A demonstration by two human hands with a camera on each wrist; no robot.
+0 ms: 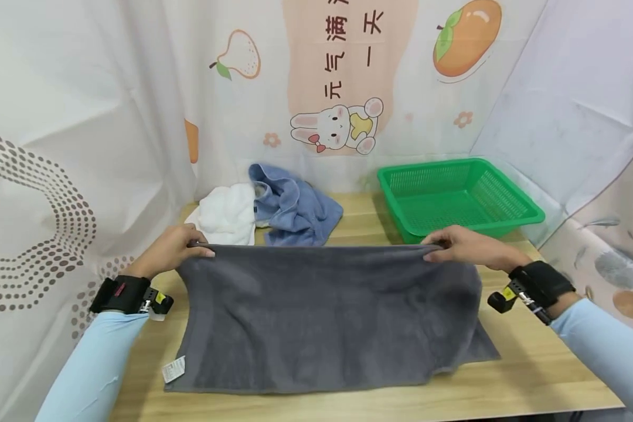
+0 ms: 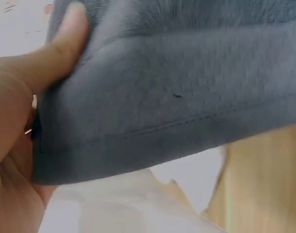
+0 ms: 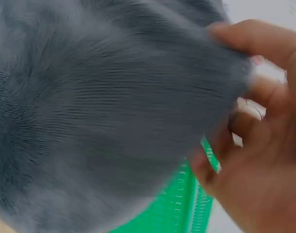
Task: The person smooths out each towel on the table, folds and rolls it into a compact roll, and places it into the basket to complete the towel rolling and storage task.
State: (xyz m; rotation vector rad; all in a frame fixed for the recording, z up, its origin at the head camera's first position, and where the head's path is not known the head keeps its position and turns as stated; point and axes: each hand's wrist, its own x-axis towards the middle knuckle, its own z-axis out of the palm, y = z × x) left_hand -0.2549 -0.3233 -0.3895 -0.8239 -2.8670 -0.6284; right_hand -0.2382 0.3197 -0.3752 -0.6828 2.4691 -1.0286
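Observation:
A dark grey towel (image 1: 306,316) hangs stretched between both hands, its upper edge nearly straight and its lower part reaching down to the table. At the upper left corner my left hand (image 1: 175,249) pinches it between thumb and fingers. My right hand (image 1: 466,246) pinches the upper edge on the other side, where a loose part of the cloth droops beyond the fingers. A white label (image 1: 174,370) sticks out at the lower left corner. The left wrist view shows the towel's stitched hem (image 2: 152,130) close up; in the right wrist view the fabric is blurred.
Behind the towel lie a crumpled white towel (image 1: 225,214) and a crumpled blue towel (image 1: 298,208). A green plastic basket (image 1: 395,202) stands at the back right of the wooden table (image 1: 538,375). Printed curtains (image 1: 242,117) enclose the table at the back and sides.

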